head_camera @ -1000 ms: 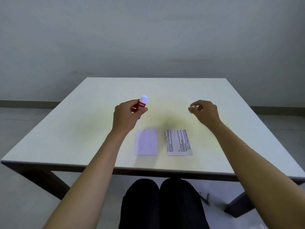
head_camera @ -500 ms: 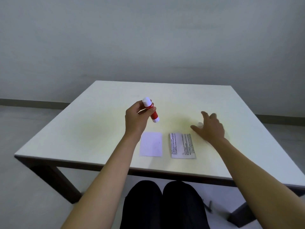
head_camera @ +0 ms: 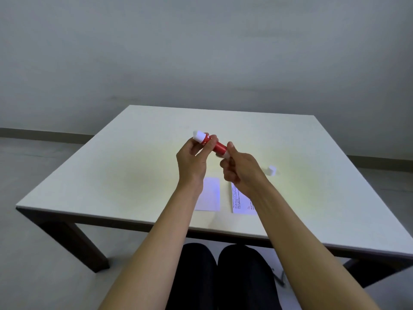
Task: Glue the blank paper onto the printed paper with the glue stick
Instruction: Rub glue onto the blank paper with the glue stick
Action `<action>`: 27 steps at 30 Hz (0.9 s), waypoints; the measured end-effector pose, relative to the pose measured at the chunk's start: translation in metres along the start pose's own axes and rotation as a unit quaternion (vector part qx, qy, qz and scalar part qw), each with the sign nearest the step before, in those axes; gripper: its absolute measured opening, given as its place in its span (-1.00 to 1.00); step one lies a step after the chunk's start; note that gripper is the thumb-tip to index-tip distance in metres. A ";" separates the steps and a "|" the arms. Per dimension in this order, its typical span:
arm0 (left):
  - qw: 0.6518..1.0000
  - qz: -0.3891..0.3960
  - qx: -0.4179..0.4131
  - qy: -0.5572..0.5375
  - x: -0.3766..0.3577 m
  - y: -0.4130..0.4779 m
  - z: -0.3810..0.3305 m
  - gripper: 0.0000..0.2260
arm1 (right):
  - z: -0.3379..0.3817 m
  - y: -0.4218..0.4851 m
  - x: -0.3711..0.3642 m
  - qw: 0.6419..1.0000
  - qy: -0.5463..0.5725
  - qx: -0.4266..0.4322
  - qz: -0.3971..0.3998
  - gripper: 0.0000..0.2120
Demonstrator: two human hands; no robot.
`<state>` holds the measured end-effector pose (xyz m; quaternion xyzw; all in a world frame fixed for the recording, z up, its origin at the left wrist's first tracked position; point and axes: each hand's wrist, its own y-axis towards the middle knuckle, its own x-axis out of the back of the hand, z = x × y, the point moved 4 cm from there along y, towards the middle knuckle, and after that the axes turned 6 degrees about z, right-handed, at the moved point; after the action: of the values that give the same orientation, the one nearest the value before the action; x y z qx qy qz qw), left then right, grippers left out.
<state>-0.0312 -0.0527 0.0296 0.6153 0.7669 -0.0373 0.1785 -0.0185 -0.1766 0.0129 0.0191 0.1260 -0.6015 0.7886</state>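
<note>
I hold the red glue stick (head_camera: pixel 218 147) in the air over the table, tilted, with its white tip at the upper left. My left hand (head_camera: pixel 191 164) grips its upper half. My right hand (head_camera: pixel 241 171) pinches its white lower end. The stick's white cap (head_camera: pixel 272 170) lies on the table to the right of my hands. The blank paper (head_camera: pixel 211 198) lies flat below my left wrist. The printed paper (head_camera: pixel 242 203) lies right beside it, partly hidden by my right wrist. The two papers are apart.
The white table (head_camera: pixel 111 175) has dark legs and stands before a grey wall. Its near edge runs just above my knees (head_camera: pixel 223 276). Grey floor lies on both sides.
My right hand left the table near the printed paper and rose to take the glue stick's lower end. The cap stays on the table. My left hand tilted the stick further.
</note>
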 end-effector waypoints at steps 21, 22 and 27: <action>1.000 0.024 0.007 0.001 0.000 -0.002 0.005 -0.94 | -0.003 -0.009 0.010 0.998 -0.024 0.050 -0.015 -0.71; 1.000 0.030 0.007 0.001 -0.001 -0.003 0.006 -0.94 | -0.005 -0.009 0.010 0.999 -0.029 0.017 -0.032 -0.60; 0.999 0.049 0.002 0.000 0.001 -0.001 0.008 -0.94 | -0.005 -0.005 0.011 0.997 -0.052 -0.007 -0.051 -0.51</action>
<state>-0.0302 -0.0543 0.0215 0.6522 0.7360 -0.0304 0.1787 -0.0218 -0.1874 0.0061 -0.0242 0.0894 -0.6401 0.7627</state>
